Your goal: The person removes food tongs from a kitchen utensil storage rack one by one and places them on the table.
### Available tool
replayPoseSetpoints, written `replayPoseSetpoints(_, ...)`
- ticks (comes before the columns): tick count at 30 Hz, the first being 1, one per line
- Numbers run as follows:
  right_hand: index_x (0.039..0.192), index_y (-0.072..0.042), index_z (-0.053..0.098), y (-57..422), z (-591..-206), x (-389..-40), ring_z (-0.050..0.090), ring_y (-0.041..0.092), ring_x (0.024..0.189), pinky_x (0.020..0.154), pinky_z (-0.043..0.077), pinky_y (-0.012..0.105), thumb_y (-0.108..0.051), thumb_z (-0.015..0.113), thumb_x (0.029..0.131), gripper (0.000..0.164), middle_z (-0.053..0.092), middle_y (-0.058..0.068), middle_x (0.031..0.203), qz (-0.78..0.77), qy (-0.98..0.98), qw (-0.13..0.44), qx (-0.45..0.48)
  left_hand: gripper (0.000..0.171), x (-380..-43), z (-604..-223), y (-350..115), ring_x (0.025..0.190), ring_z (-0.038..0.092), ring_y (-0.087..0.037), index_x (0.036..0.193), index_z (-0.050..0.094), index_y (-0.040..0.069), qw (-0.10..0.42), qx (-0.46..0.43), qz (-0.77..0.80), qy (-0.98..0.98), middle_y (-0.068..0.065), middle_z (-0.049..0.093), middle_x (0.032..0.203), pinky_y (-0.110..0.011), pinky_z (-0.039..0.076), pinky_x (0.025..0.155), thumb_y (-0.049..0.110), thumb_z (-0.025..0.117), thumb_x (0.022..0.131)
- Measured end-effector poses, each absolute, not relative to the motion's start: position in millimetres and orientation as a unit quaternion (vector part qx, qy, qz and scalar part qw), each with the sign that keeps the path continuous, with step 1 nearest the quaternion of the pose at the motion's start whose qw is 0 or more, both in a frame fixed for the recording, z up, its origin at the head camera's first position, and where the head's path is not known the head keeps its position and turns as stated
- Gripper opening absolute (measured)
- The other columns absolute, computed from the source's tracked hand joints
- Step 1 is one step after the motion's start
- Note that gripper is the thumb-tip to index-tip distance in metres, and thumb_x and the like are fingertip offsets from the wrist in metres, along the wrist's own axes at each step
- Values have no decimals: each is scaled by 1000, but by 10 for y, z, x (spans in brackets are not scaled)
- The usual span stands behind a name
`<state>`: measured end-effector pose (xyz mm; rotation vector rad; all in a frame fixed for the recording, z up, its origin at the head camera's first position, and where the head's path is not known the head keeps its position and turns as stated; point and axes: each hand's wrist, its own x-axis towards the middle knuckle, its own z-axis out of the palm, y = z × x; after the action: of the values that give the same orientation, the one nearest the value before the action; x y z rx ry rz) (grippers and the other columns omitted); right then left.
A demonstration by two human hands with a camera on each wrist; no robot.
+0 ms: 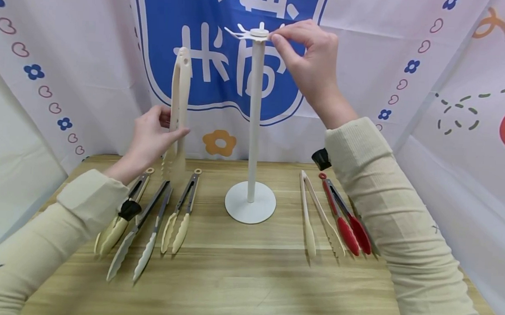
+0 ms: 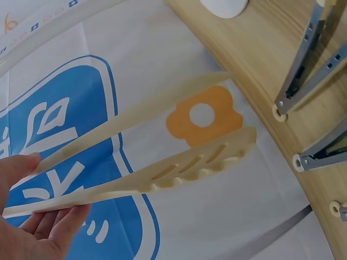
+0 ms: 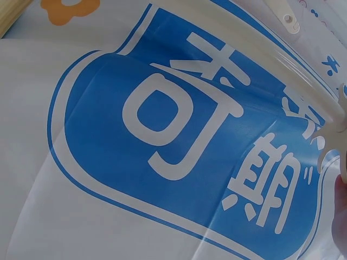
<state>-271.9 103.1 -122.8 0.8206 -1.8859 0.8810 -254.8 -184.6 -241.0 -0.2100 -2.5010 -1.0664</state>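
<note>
My left hand grips a pair of cream tongs by its arms, hinge end with a small hole upward and tips down. In the left wrist view the tongs' arms stand apart, and the scalloped, slotted tip shows. At the top of a white stand, my right hand pinches the end of one prong of the hook ring. Other prongs of this ring stick out to the left. In the right wrist view only part of the right hand shows, at the edge.
The stand's round base sits on the wooden table. Left of it lie metal tongs with cream tips, a larger pair with pale grey tips and another cream-tipped pair. Cream tongs and red tongs lie right.
</note>
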Motion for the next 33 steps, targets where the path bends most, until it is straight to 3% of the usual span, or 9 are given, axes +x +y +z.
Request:
replayPoseSetpoints(21,94,-2,72,1031,-1231,-2716,56,7,90,85,39,12,-25,56,90,28,69,5,94,351,-757,439,333,58,-2393,-2437,-2213,95,53,-36,118,43,-10,168,-58,-359,-916,-26,54,108,-46,48,82,26,69,81)
replayPoseSetpoints(27,93,-2,72,1028,-1233,-2717,56,8,90,85,39,13,-24,56,90,27,69,6,94,355,-756,440,331,58,-2334,-2446,-2352,95,54,-35,119,43,-10,162,-52,-353,-920,-25,53,107,-21,50,68,27,67,82)
replayPoseSetpoints(33,94,-3,72,1024,-1227,-2712,56,7,90,85,39,12,-25,56,90,27,69,6,94,354,-758,438,330,56,-2304,-2463,-2466,95,54,-37,118,43,-11,170,-42,-337,-925,-27,53,108,-29,53,71,25,68,82)
